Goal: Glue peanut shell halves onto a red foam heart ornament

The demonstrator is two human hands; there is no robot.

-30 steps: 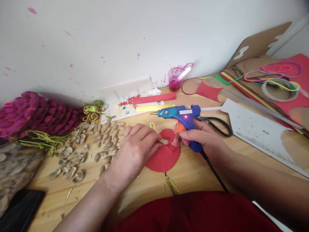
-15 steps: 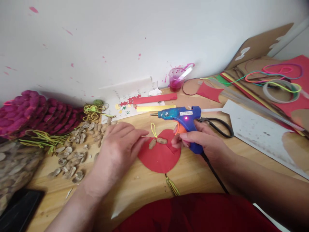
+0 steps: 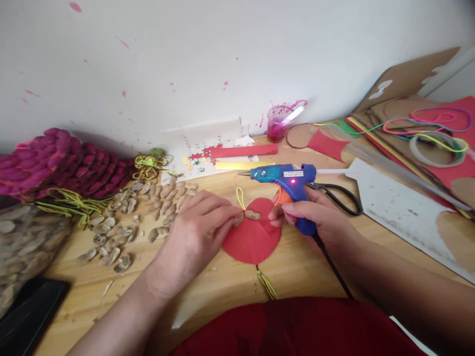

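Note:
My left hand (image 3: 196, 227) has its thumb and fingers closed on a peanut shell (image 3: 238, 218) at the upper left of a red paper disc (image 3: 256, 243). Beside it on the disc lies another peanut shell (image 3: 254, 215). A yellow cord loop (image 3: 241, 197) rises from the disc's top edge, and a yellow-green tassel (image 3: 267, 284) hangs from its lower edge. In my right hand (image 3: 326, 215) is a blue glue gun (image 3: 297, 180), its red light lit. The nozzle points left, above the disc, and a glue stick (image 3: 330, 171) sticks out behind.
Loose peanut shells (image 3: 115, 242) are spread at left, near pink-purple shell-covered pieces (image 3: 48, 158) and a black phone (image 3: 37, 306). Black-handled scissors (image 3: 345, 200) sit behind my right hand. A cup of pink liquid (image 3: 277, 126) stands by the wall; tape (image 3: 430, 158) and cardboard lie right.
My left hand has moved right onto the left peanut shell and now pinches it. The glue gun stays in my right hand above the disc. The view has shifted slightly.

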